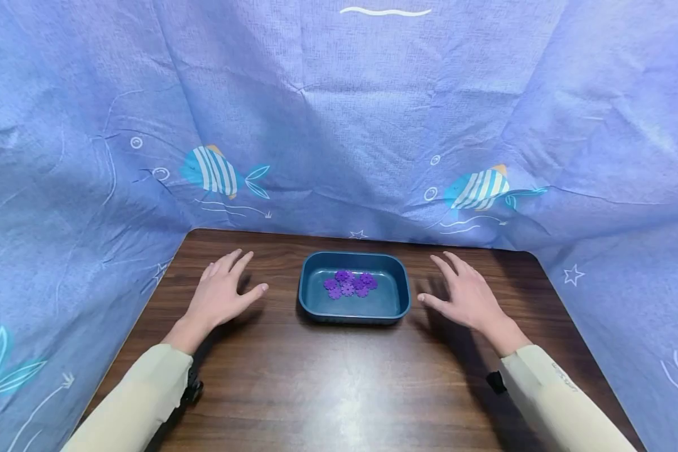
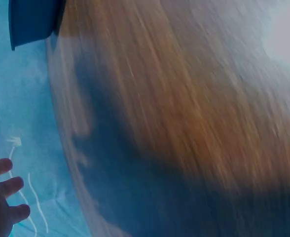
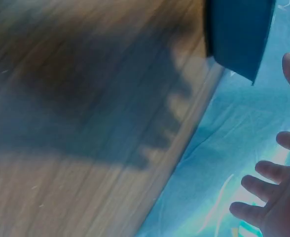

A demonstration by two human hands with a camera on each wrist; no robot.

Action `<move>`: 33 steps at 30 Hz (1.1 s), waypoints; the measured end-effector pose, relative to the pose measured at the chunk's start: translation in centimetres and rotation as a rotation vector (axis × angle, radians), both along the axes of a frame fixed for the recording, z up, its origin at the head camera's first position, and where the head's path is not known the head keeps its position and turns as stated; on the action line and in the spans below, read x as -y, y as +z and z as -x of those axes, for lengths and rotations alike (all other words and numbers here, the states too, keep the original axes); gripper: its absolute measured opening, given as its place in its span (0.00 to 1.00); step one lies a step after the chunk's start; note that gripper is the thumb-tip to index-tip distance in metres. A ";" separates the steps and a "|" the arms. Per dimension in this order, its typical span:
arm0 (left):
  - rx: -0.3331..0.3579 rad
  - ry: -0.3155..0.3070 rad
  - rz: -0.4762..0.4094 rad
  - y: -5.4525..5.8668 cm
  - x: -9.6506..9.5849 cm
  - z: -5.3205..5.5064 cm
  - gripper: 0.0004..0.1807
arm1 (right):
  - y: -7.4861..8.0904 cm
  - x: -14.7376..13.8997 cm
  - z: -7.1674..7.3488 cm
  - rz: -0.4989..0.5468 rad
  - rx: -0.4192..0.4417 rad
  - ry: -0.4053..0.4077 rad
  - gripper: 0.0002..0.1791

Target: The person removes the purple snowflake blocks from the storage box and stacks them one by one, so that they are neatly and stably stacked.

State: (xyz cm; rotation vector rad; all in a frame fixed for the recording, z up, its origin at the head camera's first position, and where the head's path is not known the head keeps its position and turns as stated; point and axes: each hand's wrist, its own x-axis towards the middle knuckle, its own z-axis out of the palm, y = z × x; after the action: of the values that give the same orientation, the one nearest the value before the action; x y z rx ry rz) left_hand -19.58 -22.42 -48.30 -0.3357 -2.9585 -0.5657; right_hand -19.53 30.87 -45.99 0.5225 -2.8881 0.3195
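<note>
A blue fish-print cloth (image 1: pixel 339 113) filled the upper half and both sides of the head view. Below it, a dark wood-grain table (image 1: pixel 271 395) spread across the lower part of the frame. At the table's far middle, just below the frame's centre, sat a blue tray (image 1: pixel 350 317), its long axis running left to right, roughly from one hand toward the other. The left hand (image 1: pixel 220 292), left of centre, and the right hand (image 1: pixel 466 292), right of centre, flanked it with fingers spread and thumbs turned inward; neither held anything. The right hand was nearer, its thumb tip just beside the tray's right end; the left thumb was farther off. Small purple flower-shaped pieces (image 1: pixel 347 289) lay clustered inside the tray, around the middle of its floor.
</note>
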 end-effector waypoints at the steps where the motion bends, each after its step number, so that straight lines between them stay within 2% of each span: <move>1: 0.004 0.003 -0.022 0.1 -0.2 0.0 0.50 | 0.2 0.2 0.1 0.009 -0.003 0.014 0.51; 6: 0.051 0.013 -0.154 0.1 -1.3 0.2 0.46 | 1.1 1.3 0.7 0.055 0.039 0.065 0.45; 11: 0.127 0.035 -0.318 -0.4 -2.7 0.4 0.43 | 1.6 3.0 1.3 0.108 0.095 0.078 0.43; 16: 0.145 0.048 -0.487 -0.7 -4.1 0.7 0.36 | 1.6 5.2 1.8 0.180 0.103 0.095 0.39; 26: 0.220 0.094 -0.754 -1.0 -7.1 1.4 0.28 | 0.8 8.9 2.7 0.309 0.105 0.125 0.32; 33: 0.308 0.109 -0.934 -1.6 -8.4 1.8 0.29 | -0.3 10.7 3.6 0.333 0.169 0.097 0.28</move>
State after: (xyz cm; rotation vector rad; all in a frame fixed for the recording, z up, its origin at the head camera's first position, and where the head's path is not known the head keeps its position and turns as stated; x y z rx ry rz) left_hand -21.33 -14.02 -49.88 0.0192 -2.5352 -1.9748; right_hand -23.10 20.19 -46.32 0.6005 -2.8809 0.8794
